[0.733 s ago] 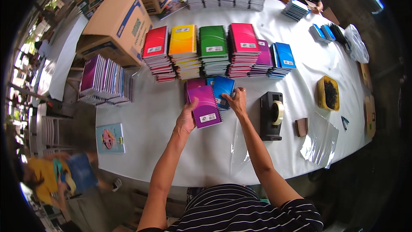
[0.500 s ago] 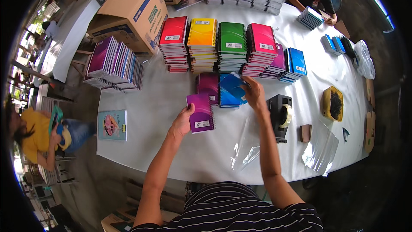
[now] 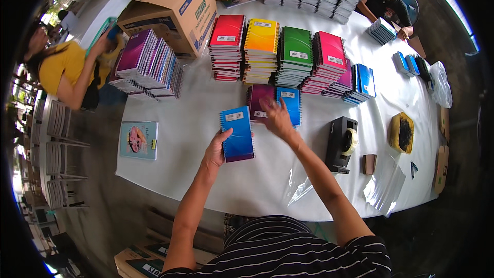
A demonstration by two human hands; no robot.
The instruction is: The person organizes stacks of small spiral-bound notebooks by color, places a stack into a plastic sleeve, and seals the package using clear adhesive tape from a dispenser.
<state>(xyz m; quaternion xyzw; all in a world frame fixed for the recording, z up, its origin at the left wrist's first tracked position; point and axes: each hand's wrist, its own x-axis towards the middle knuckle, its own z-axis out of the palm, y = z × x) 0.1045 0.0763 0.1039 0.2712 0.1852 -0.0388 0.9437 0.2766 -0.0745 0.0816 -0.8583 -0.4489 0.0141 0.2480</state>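
Observation:
A blue spiral notebook (image 3: 237,136) rests in my left hand (image 3: 215,146), thumb pressed on its cover, with a thin dark purple edge showing under its lower end. Above the short purple notebook stack (image 3: 259,92) hovers my right hand (image 3: 278,119), its fingers apart and partly smeared by motion; I see nothing in it. Right beside that pile is a short blue notebook stack (image 3: 289,104). Behind them stand taller stacks: red (image 3: 227,36), yellow (image 3: 262,36), green (image 3: 296,46) and pink (image 3: 332,51), with further purple and blue ones at their right.
A black tape dispenser (image 3: 339,144), a brown block (image 3: 369,164) and a yellow tub (image 3: 401,133) are at right. Left are a notebook pile (image 3: 146,64), a carton (image 3: 172,10) and an illustrated notebook (image 3: 139,140). One person sits far right; another in yellow stands left.
The blue notebook has come down onto the purple one in my left hand. My right hand has let go of it and moved left over the purple stack. The person in yellow moved farther back.

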